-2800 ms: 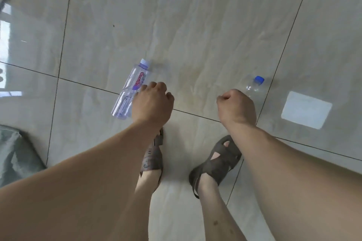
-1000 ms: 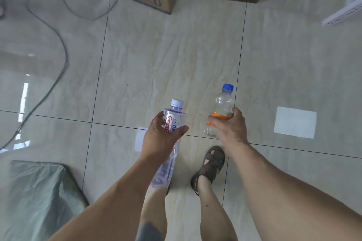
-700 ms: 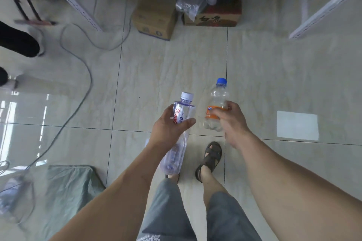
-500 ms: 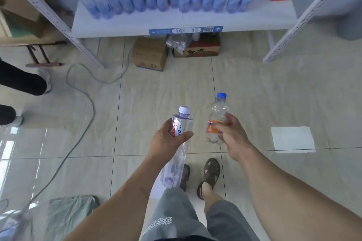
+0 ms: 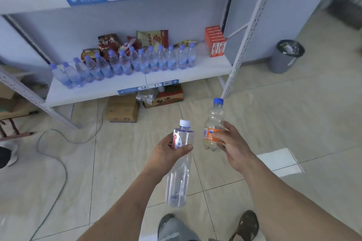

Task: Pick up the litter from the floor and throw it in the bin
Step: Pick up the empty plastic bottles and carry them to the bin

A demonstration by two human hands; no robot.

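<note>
My left hand (image 5: 166, 154) grips a tall clear water bottle (image 5: 179, 174) with a white cap and a red-lettered label, held upright in front of me. My right hand (image 5: 233, 146) holds a shorter empty bottle (image 5: 213, 121) with a blue cap and an orange label, just right of the first. A grey bin (image 5: 284, 58) with a dark liner and some litter inside stands on the floor at the far right, beside the shelf's end panel.
A white metal shelf unit (image 5: 137, 82) carries a row of water bottles, snack packets and orange cartons. Cardboard boxes (image 5: 122, 111) sit under it. A grey cable (image 5: 58, 162) loops over the tiled floor at left, near another person's shoe (image 5: 7, 155).
I have stood up from the floor with a bottle in each hand. The view has lifted from the tiles to the shelves, and the bin has come into sight at the right.
</note>
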